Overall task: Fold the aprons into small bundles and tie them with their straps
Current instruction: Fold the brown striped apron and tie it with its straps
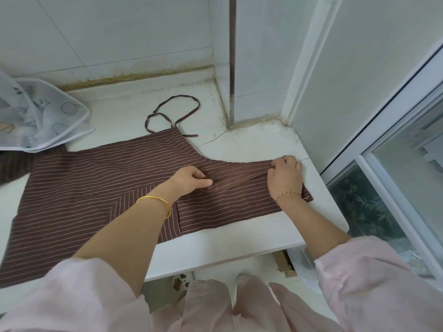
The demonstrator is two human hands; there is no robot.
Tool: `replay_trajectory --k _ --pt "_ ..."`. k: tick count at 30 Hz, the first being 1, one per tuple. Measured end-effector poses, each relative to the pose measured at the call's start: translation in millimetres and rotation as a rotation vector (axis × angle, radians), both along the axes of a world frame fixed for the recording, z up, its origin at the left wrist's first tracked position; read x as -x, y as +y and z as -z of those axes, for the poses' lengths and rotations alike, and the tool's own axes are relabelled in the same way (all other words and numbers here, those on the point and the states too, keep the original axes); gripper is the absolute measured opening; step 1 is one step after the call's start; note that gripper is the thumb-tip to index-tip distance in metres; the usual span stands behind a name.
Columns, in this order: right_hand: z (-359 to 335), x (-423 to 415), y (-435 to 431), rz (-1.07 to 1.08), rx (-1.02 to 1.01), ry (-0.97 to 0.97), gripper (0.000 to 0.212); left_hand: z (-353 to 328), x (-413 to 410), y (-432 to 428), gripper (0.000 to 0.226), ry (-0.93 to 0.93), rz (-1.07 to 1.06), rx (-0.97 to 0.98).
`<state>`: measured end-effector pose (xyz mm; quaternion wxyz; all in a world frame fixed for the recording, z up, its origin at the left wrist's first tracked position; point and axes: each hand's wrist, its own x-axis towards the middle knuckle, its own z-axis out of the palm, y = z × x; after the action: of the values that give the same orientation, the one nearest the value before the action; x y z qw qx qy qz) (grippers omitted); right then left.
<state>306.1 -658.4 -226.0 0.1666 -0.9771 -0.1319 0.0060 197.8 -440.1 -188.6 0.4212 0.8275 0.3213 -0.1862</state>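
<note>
Lying flat on the white counter (215,248), the brown striped apron (84,188) runs lengthwise left to right, its narrow end pointing right. There the left hand (189,178) and right hand (285,176) each pinch a raised fold. Its straps (191,135) curl behind it.

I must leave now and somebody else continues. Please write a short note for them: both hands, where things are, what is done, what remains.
Left hand pinches a raised fold near the middle of the apron.
Right hand grips the same fold at its right end.
The apron lies spread on the white counter; its strap lies loose behind it, untied.
Done: one fold begun.
Left: fold into a small bundle, tie with the strap.
</note>
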Motion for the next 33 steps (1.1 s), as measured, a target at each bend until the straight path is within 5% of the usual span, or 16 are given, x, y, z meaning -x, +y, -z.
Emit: replay_trajectory --k 6,12,18,21,23,26,29,33 --pt "6.0 6.1 -2.9 -0.022 -0.016 -0.058 0.027 0.0 3.3 1.1 0.055 0.045 0.141 0.053" --pt "8.9 17.2 2.5 0.006 -0.003 -0.074 0.027 7.4 -3.3 0.8 0.013 -0.039 0.162 -0.222" --pt "4.4 5.5 1.9 0.026 0.083 -0.025 0.031 11.8 -6.7 -1.2 0.027 0.052 0.092 -0.344" --pt "-10.2 8.8 9.2 0.080 0.184 -0.005 0.031 16.7 -2.5 -4.0 0.017 -0.007 0.062 -0.398" --pt "-22.3 20.1 26.6 -0.007 0.165 -0.068 0.029 15.1 0.5 -0.2 0.014 -0.141 -0.037 -0.372" --pt "-31.2 49.4 69.6 -0.410 -0.040 -0.020 0.030 7.9 8.5 15.5 0.015 -0.218 -0.136 -0.470" --pt "-26.2 76.1 108.5 -0.650 -0.017 0.062 0.029 3.9 27.9 39.4 0.026 -0.088 -0.153 -0.592" --pt "-17.8 76.9 142.0 -0.545 0.217 0.166 0.036 7.5 61.5 85.9 0.050 0.185 -0.124 -0.580"
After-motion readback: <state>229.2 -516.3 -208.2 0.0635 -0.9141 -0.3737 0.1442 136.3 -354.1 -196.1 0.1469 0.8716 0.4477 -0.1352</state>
